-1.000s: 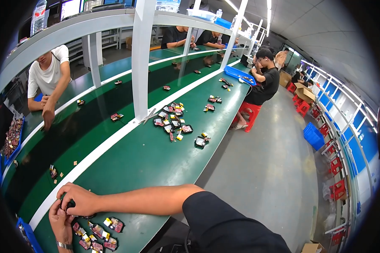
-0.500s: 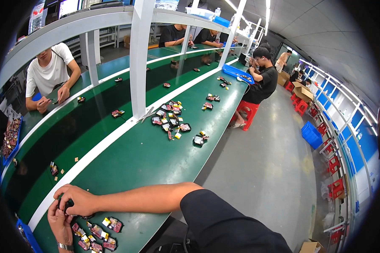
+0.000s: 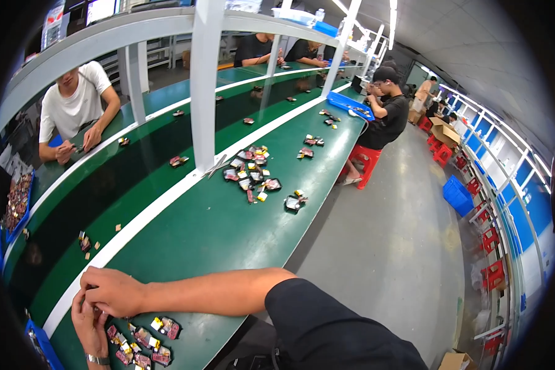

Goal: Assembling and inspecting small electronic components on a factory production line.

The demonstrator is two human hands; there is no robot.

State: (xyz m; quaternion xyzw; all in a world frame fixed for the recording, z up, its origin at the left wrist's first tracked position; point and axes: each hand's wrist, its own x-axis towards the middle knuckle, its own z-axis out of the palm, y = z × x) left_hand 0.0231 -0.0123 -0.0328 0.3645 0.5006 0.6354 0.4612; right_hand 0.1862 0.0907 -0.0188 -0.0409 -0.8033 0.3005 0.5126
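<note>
My right hand (image 3: pixel 112 291) lies across the near end of the green workbench (image 3: pixel 216 228), fingers curled over a small dark part that is mostly hidden. My left hand (image 3: pixel 90 322), with a watch on its wrist, comes up from the lower edge and meets the right hand at the same small part. Right beside both hands lies a cluster of small red, black and yellow parts (image 3: pixel 145 338). Whether each hand truly grips the part is hidden by the fingers.
More small parts lie in a pile (image 3: pixel 251 173) mid-bench, with a lone piece (image 3: pixel 293 202) near the edge. A white post (image 3: pixel 205 86) rises from the bench. A person in white (image 3: pixel 74 105) works across the belt. Another in black (image 3: pixel 385 111) sits on a red stool. Blue bins (image 3: pixel 457 194) stand on the floor.
My hands have stayed together at the same spot beside the parts. The person in white has shifted posture and now leans both forearms on the far bench.
</note>
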